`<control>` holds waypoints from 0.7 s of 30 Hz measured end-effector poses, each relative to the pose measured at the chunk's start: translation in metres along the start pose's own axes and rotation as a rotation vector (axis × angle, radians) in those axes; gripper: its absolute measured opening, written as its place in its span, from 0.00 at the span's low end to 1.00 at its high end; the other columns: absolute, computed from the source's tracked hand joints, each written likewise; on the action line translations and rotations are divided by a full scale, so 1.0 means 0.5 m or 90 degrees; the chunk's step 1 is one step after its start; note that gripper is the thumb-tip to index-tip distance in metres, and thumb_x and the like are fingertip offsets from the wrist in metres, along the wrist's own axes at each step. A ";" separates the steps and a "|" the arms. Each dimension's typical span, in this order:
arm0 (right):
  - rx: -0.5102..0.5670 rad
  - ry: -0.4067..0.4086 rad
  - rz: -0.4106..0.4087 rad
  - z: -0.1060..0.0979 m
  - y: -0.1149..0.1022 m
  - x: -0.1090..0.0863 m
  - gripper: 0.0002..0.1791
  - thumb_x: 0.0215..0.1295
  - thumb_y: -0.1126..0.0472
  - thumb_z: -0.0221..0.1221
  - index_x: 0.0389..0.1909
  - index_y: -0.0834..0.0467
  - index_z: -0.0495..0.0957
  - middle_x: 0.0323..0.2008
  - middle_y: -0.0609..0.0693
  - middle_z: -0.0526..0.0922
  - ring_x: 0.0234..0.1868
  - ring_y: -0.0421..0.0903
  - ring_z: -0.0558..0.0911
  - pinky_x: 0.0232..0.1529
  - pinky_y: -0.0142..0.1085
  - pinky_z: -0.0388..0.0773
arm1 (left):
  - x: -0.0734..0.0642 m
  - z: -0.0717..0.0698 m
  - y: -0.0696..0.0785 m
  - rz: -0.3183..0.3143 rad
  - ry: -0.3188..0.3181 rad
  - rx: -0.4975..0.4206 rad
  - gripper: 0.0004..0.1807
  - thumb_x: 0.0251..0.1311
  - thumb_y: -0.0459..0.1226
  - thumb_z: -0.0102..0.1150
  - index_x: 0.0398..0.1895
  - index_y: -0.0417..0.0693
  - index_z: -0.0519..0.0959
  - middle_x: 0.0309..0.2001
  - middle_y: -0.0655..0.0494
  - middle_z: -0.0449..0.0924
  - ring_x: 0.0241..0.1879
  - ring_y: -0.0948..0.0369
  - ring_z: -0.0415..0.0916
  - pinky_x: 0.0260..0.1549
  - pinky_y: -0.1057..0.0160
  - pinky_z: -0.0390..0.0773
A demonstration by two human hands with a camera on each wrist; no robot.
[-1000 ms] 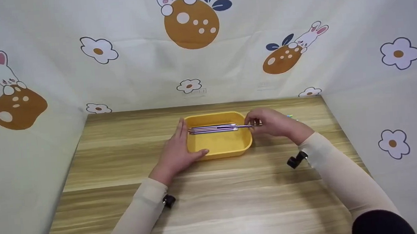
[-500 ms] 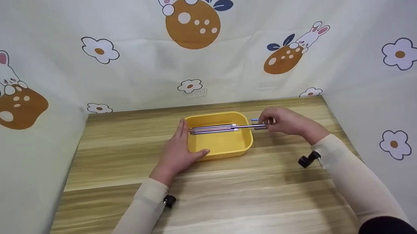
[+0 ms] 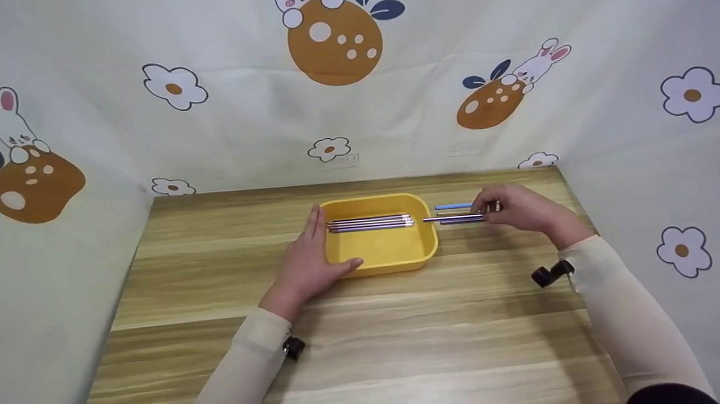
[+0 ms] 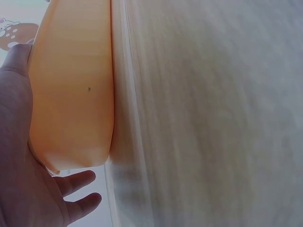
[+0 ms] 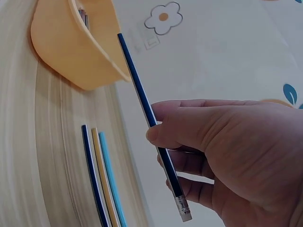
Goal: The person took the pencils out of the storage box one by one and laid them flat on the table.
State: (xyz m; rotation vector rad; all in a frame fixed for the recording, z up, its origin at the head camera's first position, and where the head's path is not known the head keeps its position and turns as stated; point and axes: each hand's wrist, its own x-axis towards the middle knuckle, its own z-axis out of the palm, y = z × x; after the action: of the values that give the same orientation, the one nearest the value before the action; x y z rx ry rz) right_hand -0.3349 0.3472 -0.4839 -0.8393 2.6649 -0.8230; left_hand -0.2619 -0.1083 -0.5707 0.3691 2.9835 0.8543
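My left hand (image 3: 309, 267) holds the left end of a yellow plastic tray (image 3: 381, 268), its thumb over the front rim and its other fingers along the outer end. Several pencils (image 3: 368, 223) lie side by side in the tray. Just right of the tray, my right hand (image 3: 518, 207) pinches a dark blue pencil (image 5: 137, 90) between thumb and fingers. The pencil has a flat, unsharpened end and a white eraser in a metal band; its unsharpened end points at the tray's right rim.
Three loose pencils lie on the wood-grain table (image 3: 372, 355) right of the tray: a light blue pencil (image 5: 112, 177), a yellow pencil (image 5: 104, 175) and a dark blue pencil (image 5: 94, 175). A printed cloth (image 3: 232, 135) encloses the table's back and sides.
My right hand has moved right, drawing the held pencil from over the tray to beyond its right rim. Loose pencils beneath that hand now show. The left hand and tray hold their place.
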 end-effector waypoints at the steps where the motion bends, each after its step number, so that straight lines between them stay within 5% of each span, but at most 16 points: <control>1: -0.003 0.003 0.007 -0.002 0.004 -0.004 0.14 0.70 0.76 0.68 0.47 0.56 0.91 0.47 0.54 0.90 0.47 0.50 0.84 0.51 0.48 0.82 | 0.000 -0.001 0.000 0.000 0.000 -0.001 0.75 0.59 0.75 0.68 0.92 0.43 0.39 0.92 0.45 0.35 0.78 0.33 0.67 0.75 0.29 0.66; 21: 0.005 0.018 0.063 -0.027 0.056 -0.053 0.12 0.74 0.74 0.67 0.51 0.59 0.92 0.48 0.53 0.91 0.49 0.50 0.83 0.49 0.39 0.79 | 0.001 0.000 0.002 0.000 -0.007 -0.006 0.76 0.59 0.74 0.70 0.92 0.41 0.37 0.92 0.44 0.34 0.75 0.32 0.70 0.75 0.30 0.65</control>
State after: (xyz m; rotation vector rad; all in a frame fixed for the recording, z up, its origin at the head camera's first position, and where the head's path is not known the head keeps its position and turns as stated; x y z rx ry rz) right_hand -0.3310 0.3877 -0.4878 -0.6930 2.7012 -0.8270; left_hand -0.2621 -0.1072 -0.5702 0.3727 2.9689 0.8629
